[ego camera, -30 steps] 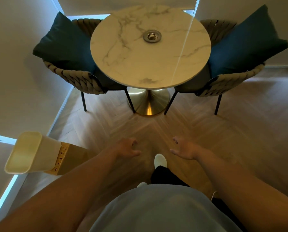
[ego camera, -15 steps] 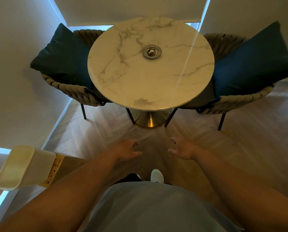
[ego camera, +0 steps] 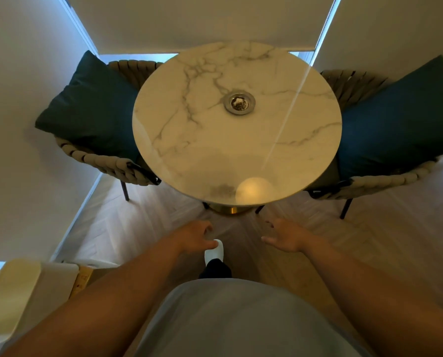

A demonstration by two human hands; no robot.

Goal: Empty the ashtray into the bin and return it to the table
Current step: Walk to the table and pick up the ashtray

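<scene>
Light grey-blue shirt, bare forearms, no sleeves visible; dark trouser leg; white shoe.

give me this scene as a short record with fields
ashtray: round metal ashtray on the marble table, past its centre, ash inside
bin: pale bin on the floor, low left
left hand: left hand empty, fingers loosely curled, short of the table
right hand: right hand empty, open
seating: woven chair with dark cushion each side
</scene>
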